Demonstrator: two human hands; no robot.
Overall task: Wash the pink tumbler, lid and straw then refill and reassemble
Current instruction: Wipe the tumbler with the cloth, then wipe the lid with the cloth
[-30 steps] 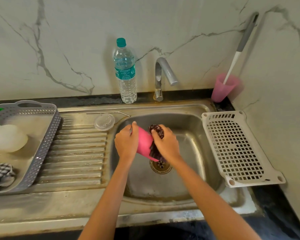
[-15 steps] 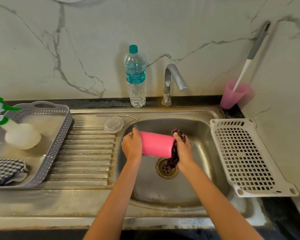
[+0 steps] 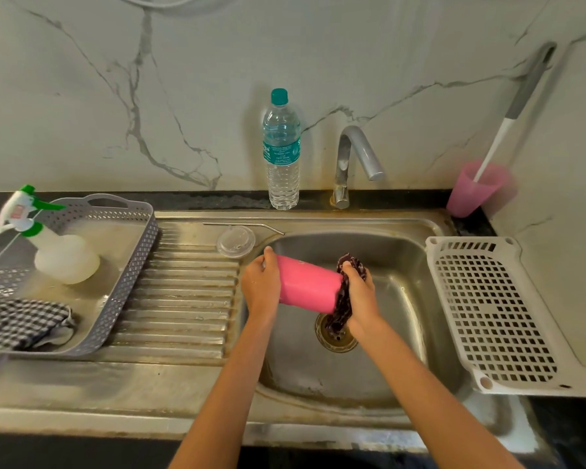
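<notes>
Scrubbing: the pink tumbler (image 3: 307, 287) lies sideways, held above the sink (image 3: 410, 333).
Left hand (image 3: 259, 289): curled around one end, holding it firm.
Right hand (image 3: 361, 296): grips a dark cloth (image 3: 340, 313) pressed on the other end.
Advice: turn the tumbler slowly, so the cloth reaches everywhere.
Waiting: lid (image 3: 236, 241) and straw (image 3: 241, 225) on the drainboard (image 3: 183, 299).

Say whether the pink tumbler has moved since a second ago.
Yes: the tumbler swung from pointing down at the drain to nearly level above it.
</notes>
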